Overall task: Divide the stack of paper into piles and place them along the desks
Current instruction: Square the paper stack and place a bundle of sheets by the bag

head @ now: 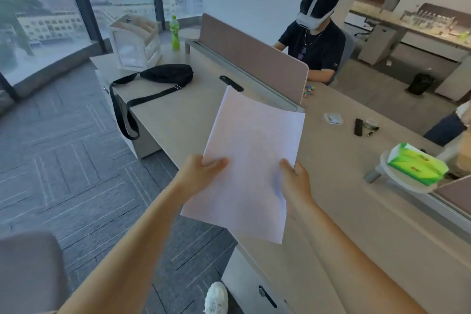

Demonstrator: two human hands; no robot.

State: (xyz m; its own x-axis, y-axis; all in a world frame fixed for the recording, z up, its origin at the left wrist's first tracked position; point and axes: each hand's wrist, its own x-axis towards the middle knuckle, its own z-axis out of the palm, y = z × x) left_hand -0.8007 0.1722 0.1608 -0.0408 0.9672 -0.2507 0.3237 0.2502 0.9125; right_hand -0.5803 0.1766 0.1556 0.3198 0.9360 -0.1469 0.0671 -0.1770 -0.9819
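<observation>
Over the counter's near edge: paper [252,160], white and blank-looking, is held in the air, apart from the counter [344,211] below. Its far end bows a little. Whether it is one sheet or a thin stack cannot be told.
Left hand [201,173]: pinches the paper's left edge with the thumb on top; the fingers are hidden underneath.
Right hand [295,183]: pinches the right edge with the thumb on top; its fingers are also hidden under the sheet.
Counter: long and pale, running from the far left to the lower right. The paper hides part of its middle, and the frame cuts off its right end.
Divider [252,58]: a pinkish panel, upright along the counter's back; its near end lies just past the paper's top edge.
Bag [165,74]: black, at the far left end, with its strap hanging over the counter's edge.
Organizer [135,43]: white, behind the bag, blurred.
Bottle [174,33]: green, upright, near the divider's far end.
Person [318,41]: seated behind the divider in a dark T-shirt, with a headset over the eyes. The divider hides the hands.
Small things [358,127]: to the right of the paper are a black stick-like object, a clear packet and something round, all too small to name.
Tissue box [418,166]: green, resting on a grey riser [397,181] at the right; the riser's far side is hidden.
Shoe [216,298]: white, on the carpet, cut off by the bottom edge.
Chair [28,273]: a grey blur in the bottom left corner, mostly out of frame.
</observation>
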